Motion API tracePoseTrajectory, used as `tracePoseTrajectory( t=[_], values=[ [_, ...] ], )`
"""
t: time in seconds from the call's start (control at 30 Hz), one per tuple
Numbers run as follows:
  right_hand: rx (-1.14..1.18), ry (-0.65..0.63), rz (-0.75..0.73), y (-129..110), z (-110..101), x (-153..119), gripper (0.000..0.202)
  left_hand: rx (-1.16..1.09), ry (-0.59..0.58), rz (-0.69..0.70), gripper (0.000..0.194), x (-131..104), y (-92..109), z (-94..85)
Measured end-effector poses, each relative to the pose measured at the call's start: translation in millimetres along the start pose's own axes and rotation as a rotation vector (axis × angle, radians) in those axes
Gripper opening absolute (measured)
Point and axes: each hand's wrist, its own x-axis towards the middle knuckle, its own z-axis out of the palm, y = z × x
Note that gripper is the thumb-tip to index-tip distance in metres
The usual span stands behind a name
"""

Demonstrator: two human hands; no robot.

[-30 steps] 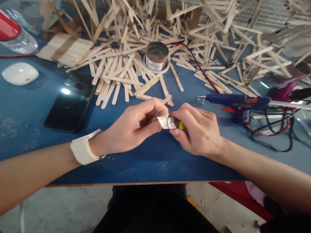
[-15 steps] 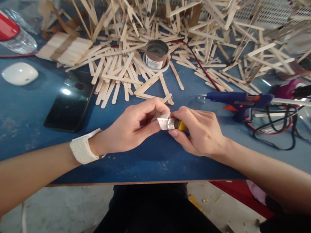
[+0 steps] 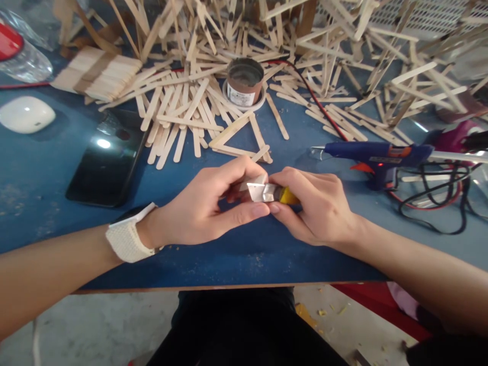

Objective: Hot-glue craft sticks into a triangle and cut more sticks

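Note:
My right hand [image 3: 314,203] is closed round a utility knife [image 3: 287,196] with a yellow body and a metal tip. Its short blade [image 3: 256,191] points left, toward my left palm. My left hand [image 3: 208,203], wearing a watch with a cream woven band [image 3: 127,239], is curled about the blade. Its thumb lies along the near side, the tip close to my right thumb. A small pale piece [image 3: 261,179], which looks like a craft stick end, shows behind the blade between the left fingers. Most of that piece is hidden.
Loose craft sticks [image 3: 183,112] heap across the back, near a round brown tub [image 3: 245,84]. A blue glue gun [image 3: 381,152] with a lit red light and tangled cable lies right. At left are a phone [image 3: 107,162], a white case [image 3: 27,115] and a stick bundle [image 3: 97,73].
My left thumb has slid right along the near side of the blade and now reaches my right thumb. The knife stays in my right hand, and the view has shifted slightly.

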Motion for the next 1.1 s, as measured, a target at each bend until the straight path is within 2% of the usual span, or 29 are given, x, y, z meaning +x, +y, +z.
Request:
tracePoseTrajectory(
  t=[0.13,0.3,0.6,0.93,1.1],
  values=[
    [0.023,0.036,0.055,-4.1,3.6,1.0,0.037,0.019,0.016,0.030,0.019,-0.7,-1.7,2.0],
    [0.050,0.061,0.050,-5.0,7.1,2.4,0.046,0.037,0.014,0.080,0.021,-1.7,-4.0,1.9],
    [0.056,0.069,0.030,-3.1,6.3,1.6,0.044,0.052,-0.034,0.037,0.019,-0.4,-0.4,-0.1],
    [0.092,0.080,0.035,-1.6,8.1,1.0,0.045,-0.014,-0.043,-0.061,0.031,0.5,0.6,-0.3],
    [0.095,0.092,0.016,0.5,8.9,1.0,0.044,-0.021,-0.051,-0.066,0.026,-0.2,-0.7,-1.1]
  ],
)
